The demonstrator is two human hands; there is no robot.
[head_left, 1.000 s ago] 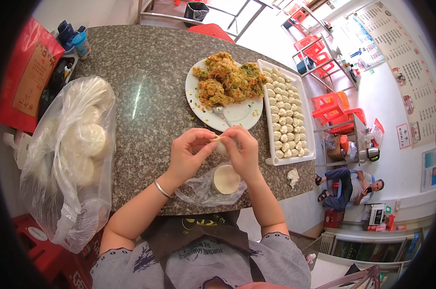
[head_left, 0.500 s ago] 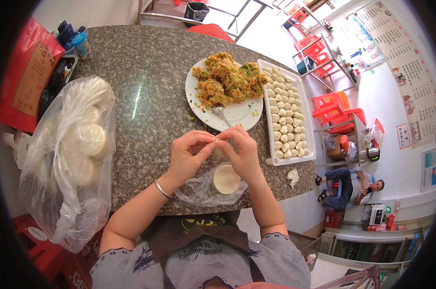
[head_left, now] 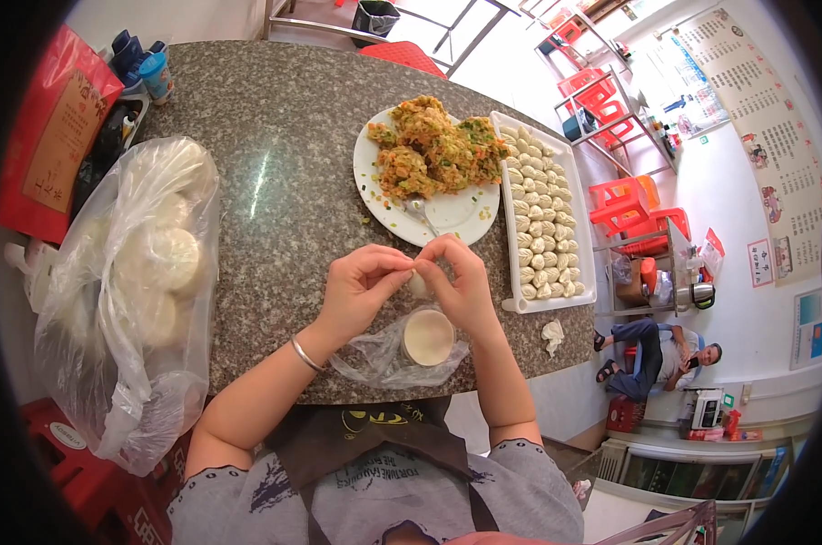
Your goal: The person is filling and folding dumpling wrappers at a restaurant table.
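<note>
Close together above the table, my left hand and my right hand pinch a small pale dumpling between thumbs and fingertips. Most of it is hidden behind the fingers. Just below them, a stack of round dough wrappers sits on a crumpled clear plastic bag. Beyond my hands is a white plate heaped with orange and green filling, with a metal spoon resting in it. To the right, a white tray holds rows of several pleated dumplings.
A large clear bag of round dough pieces lies on the table's left side. Behind it stand a red paper bag and a blue cup. A crumpled tissue lies below the tray. A seated person is off to the right.
My fingertips have shifted slightly along the dumpling, and a little more pale dough shows below them. My hands stay in nearly the same place; the view has moved a little.
</note>
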